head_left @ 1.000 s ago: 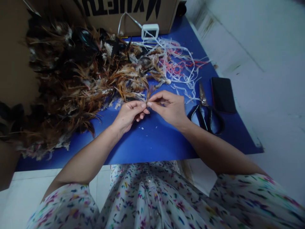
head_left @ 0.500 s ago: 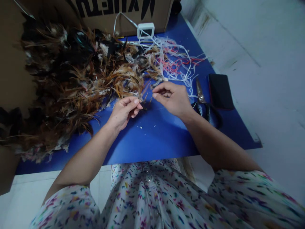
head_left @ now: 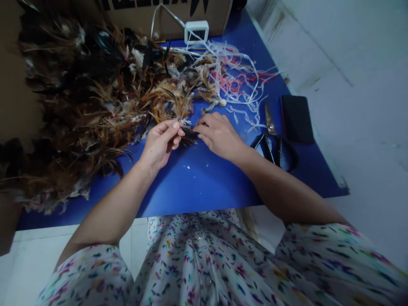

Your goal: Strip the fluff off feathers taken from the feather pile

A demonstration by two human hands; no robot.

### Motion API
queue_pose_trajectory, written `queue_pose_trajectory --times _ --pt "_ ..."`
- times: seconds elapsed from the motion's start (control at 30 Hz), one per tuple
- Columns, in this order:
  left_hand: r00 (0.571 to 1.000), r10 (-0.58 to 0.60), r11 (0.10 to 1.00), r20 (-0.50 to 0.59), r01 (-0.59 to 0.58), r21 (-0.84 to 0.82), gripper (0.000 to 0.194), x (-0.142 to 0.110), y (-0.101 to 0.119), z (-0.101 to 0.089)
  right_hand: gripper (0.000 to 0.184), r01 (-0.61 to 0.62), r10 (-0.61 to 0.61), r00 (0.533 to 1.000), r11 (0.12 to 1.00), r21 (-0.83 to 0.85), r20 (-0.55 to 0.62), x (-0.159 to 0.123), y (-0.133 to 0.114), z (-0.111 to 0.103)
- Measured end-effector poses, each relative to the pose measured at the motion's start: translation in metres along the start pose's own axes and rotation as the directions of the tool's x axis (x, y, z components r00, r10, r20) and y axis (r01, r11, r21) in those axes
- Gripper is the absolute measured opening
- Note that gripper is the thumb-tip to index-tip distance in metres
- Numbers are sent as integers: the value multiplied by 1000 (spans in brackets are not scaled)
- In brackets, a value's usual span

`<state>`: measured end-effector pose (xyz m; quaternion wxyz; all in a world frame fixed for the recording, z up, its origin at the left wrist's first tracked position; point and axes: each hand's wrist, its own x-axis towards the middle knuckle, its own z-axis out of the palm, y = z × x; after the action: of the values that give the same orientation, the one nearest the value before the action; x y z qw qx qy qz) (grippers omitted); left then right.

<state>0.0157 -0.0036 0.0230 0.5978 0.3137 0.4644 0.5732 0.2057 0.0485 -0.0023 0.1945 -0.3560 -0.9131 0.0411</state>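
Observation:
My left hand (head_left: 161,142) is closed in a pinch, thumb on forefinger, on the pale base of a small feather bunch (head_left: 185,122). My right hand (head_left: 219,135) reaches in from the other side, its fingertips drawn together beside the dark feather tips below the bunch. What lies between its fingers is too small to make out. Just beyond both hands spreads a large heap of brown and black feathers (head_left: 105,97), its amber-coloured edge nearest my left hand.
Pink and white strings (head_left: 236,80) lie tangled at the back right. Black-handled scissors (head_left: 270,127) and a dark phone-like case (head_left: 297,119) are to the right on the blue table (head_left: 204,182). A white-framed gadget (head_left: 196,32) stands before a cardboard box (head_left: 140,21).
My right hand has moved left and its fingertips have come down close to my left hand. My left hand keeps its pinch, slightly higher in view.

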Motion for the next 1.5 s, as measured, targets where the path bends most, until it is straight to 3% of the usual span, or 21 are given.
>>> queue_pose_trajectory --times 0.23,0.43,0.67,0.83,0.97,1.1,1.3,1.5 --pt "1000 -3 1000 -2 3 -8 17 2 -3 -1 33 154 -158 987 975 -162 -17 6 -5 10" --pt "1000 -4 1000 -4 4 -4 16 2 -3 -1 34 142 -151 988 968 -206 -28 9 -6 17" --pt "1000 -13 1000 -25 13 8 16 3 -2 -1 25 91 -96 988 995 -48 -121 6 1 8" --pt "1000 -16 1000 -4 16 -2 14 3 -3 -2 13 30 19 982 966 256 -189 4 1 2" --pt "1000 -15 1000 28 16 -26 14 1 -3 -1 7 -80 217 962 808 584 -168 4 -4 -3" --pt "999 -30 999 29 31 -26 13 0 -4 -1 9 -97 335 931 603 791 -141 7 -6 -3" --pt "998 -52 999 25 53 -12 14 0 -4 0 17 -96 373 927 349 932 -44 11 -8 -7" --pt "996 -77 997 34 77 -3 17 -1 -6 -1 12 -173 355 930 193 966 96 7 -11 -15"
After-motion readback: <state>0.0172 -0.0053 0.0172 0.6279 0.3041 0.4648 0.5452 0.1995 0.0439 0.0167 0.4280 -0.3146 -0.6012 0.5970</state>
